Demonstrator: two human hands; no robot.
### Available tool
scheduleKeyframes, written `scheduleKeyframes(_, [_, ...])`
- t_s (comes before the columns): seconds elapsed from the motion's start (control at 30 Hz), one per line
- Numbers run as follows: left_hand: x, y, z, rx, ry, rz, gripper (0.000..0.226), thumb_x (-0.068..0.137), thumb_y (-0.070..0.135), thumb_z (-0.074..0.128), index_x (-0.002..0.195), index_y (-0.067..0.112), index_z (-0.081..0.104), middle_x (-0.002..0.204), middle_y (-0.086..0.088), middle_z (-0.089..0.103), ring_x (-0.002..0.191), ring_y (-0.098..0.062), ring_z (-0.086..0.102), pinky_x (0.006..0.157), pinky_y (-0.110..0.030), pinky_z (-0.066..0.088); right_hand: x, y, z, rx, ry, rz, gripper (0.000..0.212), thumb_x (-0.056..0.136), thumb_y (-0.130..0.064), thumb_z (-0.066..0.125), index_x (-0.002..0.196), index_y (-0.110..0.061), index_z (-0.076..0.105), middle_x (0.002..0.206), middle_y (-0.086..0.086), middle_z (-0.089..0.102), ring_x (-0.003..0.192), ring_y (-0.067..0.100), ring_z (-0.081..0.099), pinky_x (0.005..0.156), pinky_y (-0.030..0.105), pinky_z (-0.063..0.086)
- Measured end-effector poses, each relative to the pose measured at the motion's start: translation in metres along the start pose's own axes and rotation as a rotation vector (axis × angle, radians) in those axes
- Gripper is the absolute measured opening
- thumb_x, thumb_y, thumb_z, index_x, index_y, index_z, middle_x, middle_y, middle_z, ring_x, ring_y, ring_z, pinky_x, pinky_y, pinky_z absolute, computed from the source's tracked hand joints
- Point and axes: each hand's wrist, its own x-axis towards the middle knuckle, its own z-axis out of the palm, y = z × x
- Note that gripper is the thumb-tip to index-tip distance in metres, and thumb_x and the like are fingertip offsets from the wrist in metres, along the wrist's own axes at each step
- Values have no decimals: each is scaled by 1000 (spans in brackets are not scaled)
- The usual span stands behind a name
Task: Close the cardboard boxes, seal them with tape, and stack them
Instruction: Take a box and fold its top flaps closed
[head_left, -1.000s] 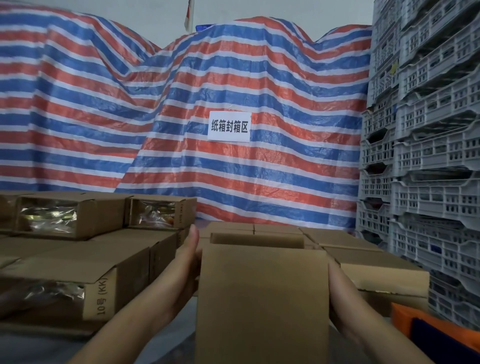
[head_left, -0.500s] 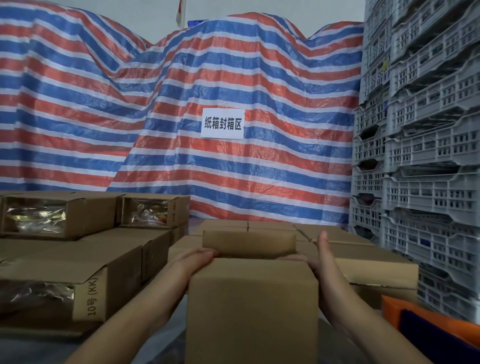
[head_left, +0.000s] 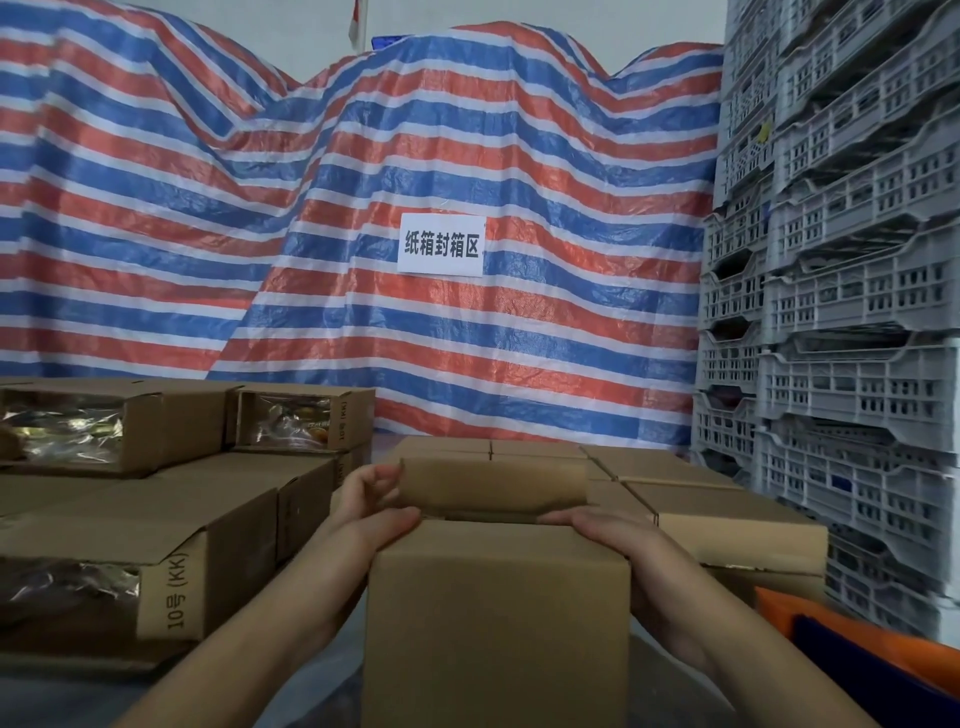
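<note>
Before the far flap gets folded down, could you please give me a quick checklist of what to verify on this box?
1. Both hands on the box: left hand and right hand rest at its top edge. Ok.
2. Near top panel folded flat: ok.
3. Far flap closed: it stands up, with a dark gap below it. Not ok.
4. Contents clear of the opening: hidden. Cannot tell.
5. Tape within reach: none visible. Cannot tell.
6. Closed boxes behind offer a flat top for stacking: ok.

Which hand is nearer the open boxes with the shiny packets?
Left. The left hand is at the held box's left top corner, beside the open boxes; the right hand rests on the far corner.
</note>
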Motion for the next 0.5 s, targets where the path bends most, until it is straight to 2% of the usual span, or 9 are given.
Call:
scheduleKeyframes(0.07, [0,0,-2,-16,-26,57,72,79,17,70,136,47,38,128,24,55,122,-7,51,99,-34,44,0,2,-2,18,-11,-13,36,75,-42,64,103,-26,80,106,3,76,96,21,71,68,25,52])
scheduleKeyframes(0.17, [-1,4,-3,9,-12,86,93,73,21,72,146,52,25,135,17,57,126,-15,53,106,-47,42,1,6,-2,63,16,-57,23,83,-30,66,102,-27,79,102,0,76,86,17,71,61,24,52])
scheduleKeyframes(0.23, [-3,5,-2,56,16,110,89,76,20,72,147,49,27,130,10,62,120,-18,58,101,-49,47,3,10,-2,120,54,-123,19,81,-27,69,99,-26,79,105,-8,74,87,15,72,63,24,53])
scheduleKeyframes(0.3, [-4,5,-1,84,49,127,77,83,14,69,144,45,34,117,7,67,112,-16,63,90,-41,51,6,13,-1,194,87,-207,20,74,-21,74,93,-22,79,117,-17,69,99,11,71,68,22,56])
scheduleKeyframes(0.37, [-4,3,-1,87,72,125,64,87,11,67,138,42,43,106,1,68,102,-15,66,80,-32,50,7,15,0,238,109,-274,15,70,-17,77,85,-20,79,123,-17,68,104,3,68,69,20,57])
scheduleKeyframes(0.5, [-3,-1,0,112,75,83,46,88,13,66,126,37,57,103,-5,67,113,-17,58,84,-33,46,7,15,2,251,129,-308,14,65,-20,80,72,-28,70,114,-11,71,100,5,69,65,20,56])
